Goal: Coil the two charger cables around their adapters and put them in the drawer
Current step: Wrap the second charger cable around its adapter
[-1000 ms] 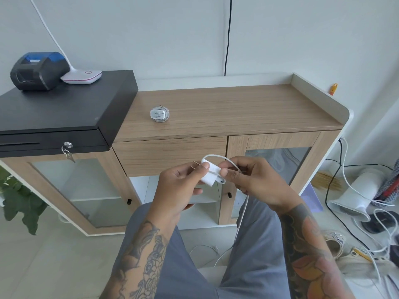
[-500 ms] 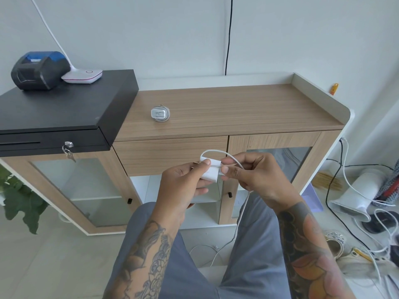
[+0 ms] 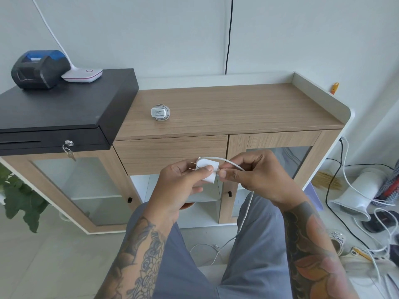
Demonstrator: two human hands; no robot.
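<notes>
Left hand (image 3: pixel 179 184) pinches the white adapter (image 3: pixel 208 171) in front of the closed drawer (image 3: pixel 170 151), prongs pointing left; right hand (image 3: pixel 257 175) pinches the cable (image 3: pixel 228 161) at the adapter's right edge, one loop arcing over the top, slack hanging between the knees to the floor. Other adapter (image 3: pixel 160 112), already coiled, sits on the wooden cabinet top (image 3: pixel 248 108) near the black cash box (image 3: pixel 64 113), well back from the front edge. Bare top to its right as far as the raised white rim (image 3: pixel 321 91).

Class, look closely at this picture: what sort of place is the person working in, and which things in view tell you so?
Probably a small shop counter or back office. A black cash drawer with a key in its lock sits on a wooden cabinet, and a receipt printer stands on top of it.
</notes>
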